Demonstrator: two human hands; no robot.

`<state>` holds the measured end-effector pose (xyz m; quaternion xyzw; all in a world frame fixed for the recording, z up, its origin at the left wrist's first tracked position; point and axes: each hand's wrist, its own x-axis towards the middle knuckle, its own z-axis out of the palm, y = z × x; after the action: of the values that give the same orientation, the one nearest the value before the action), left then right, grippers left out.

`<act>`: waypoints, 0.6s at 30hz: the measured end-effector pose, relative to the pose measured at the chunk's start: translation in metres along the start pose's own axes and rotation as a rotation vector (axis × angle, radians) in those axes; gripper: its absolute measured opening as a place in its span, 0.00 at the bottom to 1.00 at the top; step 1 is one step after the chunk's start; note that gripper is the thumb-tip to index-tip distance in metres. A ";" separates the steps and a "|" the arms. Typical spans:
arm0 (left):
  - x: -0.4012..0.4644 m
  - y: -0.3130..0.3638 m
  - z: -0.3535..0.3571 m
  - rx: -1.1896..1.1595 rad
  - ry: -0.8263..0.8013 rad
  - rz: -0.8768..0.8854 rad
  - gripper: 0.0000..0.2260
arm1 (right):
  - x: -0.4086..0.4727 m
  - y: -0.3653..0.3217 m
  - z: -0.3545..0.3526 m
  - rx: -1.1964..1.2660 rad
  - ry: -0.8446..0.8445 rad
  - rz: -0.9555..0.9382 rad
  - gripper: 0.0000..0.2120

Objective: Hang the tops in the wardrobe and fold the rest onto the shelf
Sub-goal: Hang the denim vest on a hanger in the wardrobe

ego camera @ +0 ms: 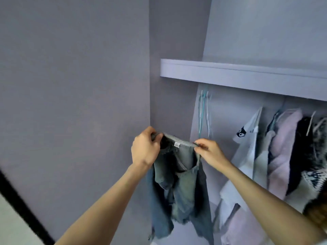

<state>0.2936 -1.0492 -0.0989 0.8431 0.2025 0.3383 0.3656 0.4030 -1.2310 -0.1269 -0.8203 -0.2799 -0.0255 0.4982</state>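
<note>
Both hands, the left hand (146, 149) and the right hand (209, 152), pinch the waistband of faded blue frayed denim shorts (178, 188), held up before the wardrobe; limp, fairly heavy cloth, best gripped at the waistband corners.

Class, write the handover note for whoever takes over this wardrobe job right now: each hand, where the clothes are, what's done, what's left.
Left hand and right hand each grip an end of the waistband of the denim shorts, held up before the wardrobe.
Tops already hang under the shelf; spare hangers hang at the left.
Left: fold the shorts onto the shelf.
</note>
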 end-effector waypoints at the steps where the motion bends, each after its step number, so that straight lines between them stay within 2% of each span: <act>1: 0.009 0.003 0.008 -0.016 -0.002 0.031 0.08 | 0.006 0.004 -0.002 0.031 0.041 0.020 0.09; 4: 0.035 0.007 0.033 -0.014 -0.046 0.115 0.08 | 0.036 0.025 -0.012 -0.064 0.333 0.099 0.09; 6: 0.049 0.004 0.046 -0.027 -0.074 0.127 0.08 | 0.061 0.043 -0.017 -0.185 0.439 0.266 0.07; 9: 0.066 0.001 0.059 -0.056 -0.106 0.123 0.08 | 0.092 0.066 -0.019 -0.107 0.409 0.468 0.09; 11: 0.076 0.001 0.066 -0.056 -0.122 0.129 0.08 | 0.107 0.075 -0.017 0.012 0.381 0.538 0.10; 15: 0.085 -0.003 0.072 -0.058 -0.184 0.139 0.08 | 0.121 0.077 -0.010 0.251 0.375 0.592 0.13; 18: 0.085 -0.007 0.073 -0.036 -0.203 0.134 0.11 | 0.121 0.074 -0.010 0.298 0.386 0.542 0.08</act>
<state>0.4041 -1.0292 -0.1050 0.8780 0.1017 0.2784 0.3758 0.5425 -1.2124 -0.1423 -0.7632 0.0460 -0.0059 0.6444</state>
